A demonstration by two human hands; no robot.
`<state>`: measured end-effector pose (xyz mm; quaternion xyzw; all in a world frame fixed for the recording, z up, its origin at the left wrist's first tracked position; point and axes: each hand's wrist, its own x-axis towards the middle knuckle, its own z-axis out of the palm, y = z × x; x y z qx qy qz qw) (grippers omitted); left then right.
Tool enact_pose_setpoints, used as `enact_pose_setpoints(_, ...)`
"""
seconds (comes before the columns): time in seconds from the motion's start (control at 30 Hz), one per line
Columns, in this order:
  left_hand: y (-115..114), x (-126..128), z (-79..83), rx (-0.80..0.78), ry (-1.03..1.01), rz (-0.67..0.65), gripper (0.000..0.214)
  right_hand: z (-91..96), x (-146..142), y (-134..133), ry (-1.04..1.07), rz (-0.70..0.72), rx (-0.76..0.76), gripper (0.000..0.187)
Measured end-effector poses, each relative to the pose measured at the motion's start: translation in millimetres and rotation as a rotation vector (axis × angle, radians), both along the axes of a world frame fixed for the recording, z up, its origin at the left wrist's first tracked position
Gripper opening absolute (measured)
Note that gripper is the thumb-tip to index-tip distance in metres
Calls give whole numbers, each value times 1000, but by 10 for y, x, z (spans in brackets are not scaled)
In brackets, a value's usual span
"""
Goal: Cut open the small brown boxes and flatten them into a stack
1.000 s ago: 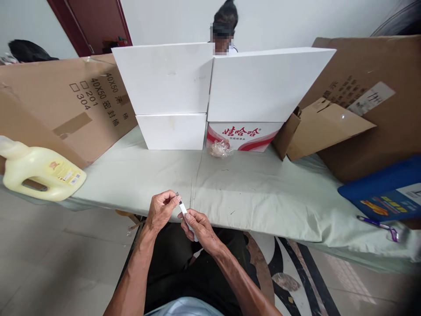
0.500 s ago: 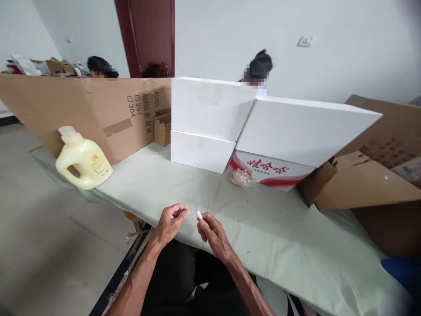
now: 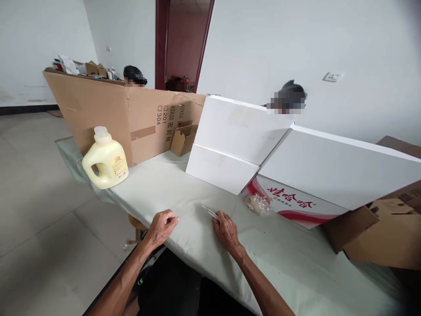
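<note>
My left hand [image 3: 161,227] is just over the near edge of the cloth-covered table [image 3: 192,193], with thumb and fingers pinched together. Whatever it may hold is too small or hidden to make out. To its right, my right hand [image 3: 226,231] is closed around a slim white tool [image 3: 209,212]. The tool's narrow end points away from me and to the left, low over the cloth; blur keeps its exact kind unclear. A gap separates the two hands. Beyond my right hand lies a crumpled clear plastic bag [image 3: 258,204] with something pale inside.
A pale yellow jug [image 3: 108,164] stands at the table's left. Behind it rises a brown cardboard panel [image 3: 95,114] beside a small open carton [image 3: 182,140]. White boxes [image 3: 226,164] and a red-and-white carton [image 3: 296,202] line the back. Brown cardboard [image 3: 378,232] lies right. Two people's heads show beyond.
My view has swung left. My right hand has turned palm down and moved farther from my left hand, lowering the white tool toward the cloth. The left hand stays pinched.
</note>
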<state>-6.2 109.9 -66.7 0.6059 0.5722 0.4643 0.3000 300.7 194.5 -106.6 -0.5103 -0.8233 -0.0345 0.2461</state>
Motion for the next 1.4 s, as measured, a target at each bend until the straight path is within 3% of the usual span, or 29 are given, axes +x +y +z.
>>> enact_pose_setpoints(0.1, 358, -248, 50, 21, 100, 21, 30, -29, 55, 149, -29, -24, 61, 13)
enact_pose_setpoints(0.23, 1000, -547, 214, 2, 289, 37, 16, -102, 84, 219, -42, -50, 122, 17)
enact_pose_setpoints(0.37, 1731, -703, 440, -27, 471, 71, 32, -186, 104, 205, -46, -75, 225, 21)
enact_pose_setpoints(0.63, 3142, -638, 1078, 74, 688, 143, 51, -247, 148, 169, 5, -75, 239, 22)
enact_pose_setpoints(0.83, 3843, -510, 1424, 111, 784, 117, 69, -285, 154, 147, 50, -95, 199, 21)
enact_pose_setpoints(1.0, 4088, -419, 1439, 26, 840, 132, 50, -302, 158, 137, 69, -101, 189, 20)
enact_pose_setpoints(1.13, 4045, -389, 1395, -23, 879, 214, 44, -313, 145, 139, 65, -115, 188, 22)
enact_pose_setpoints(1.27, 3782, -399, 1417, -25, 899, 284, 41, -305, 123, 141, 65, -133, 206, 25)
enact_pose_setpoints(1.4, 3227, -492, 1510, -6, 893, 358, 27, -295, 122, 166, 60, -132, 227, 26)
